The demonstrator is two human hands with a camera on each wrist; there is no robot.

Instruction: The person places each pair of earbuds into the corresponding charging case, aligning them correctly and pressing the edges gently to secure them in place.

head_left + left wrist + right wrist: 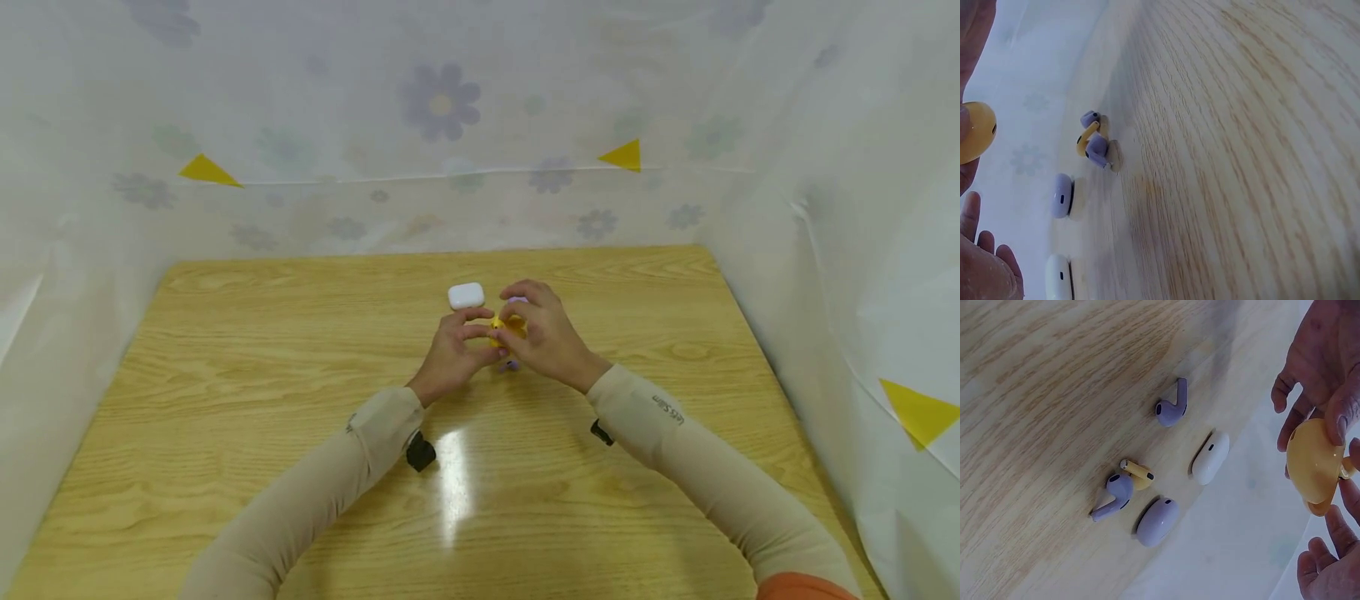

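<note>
Both hands meet above the middle of the table. My left hand (452,354) grips a yellow earbud charging case (1313,462), its thumb lying on the shell in the right wrist view. From the other side my right hand (551,337) reaches in, thumb and index finger pinching a small yellow earbud (1349,467) beside the case, partly hidden by fingers. On the tabletop lie a yellow earbud (1141,477), a lavender earbud (1116,492) against it, and another lavender earbud (1172,409) apart from them.
A white charging case (466,296) rests beyond the left hand. To its right is a lavender charging case (1157,522), mostly covered by the right hand in the head view. White floral sheeting (442,208) surrounds the back and sides of the wooden table (300,358).
</note>
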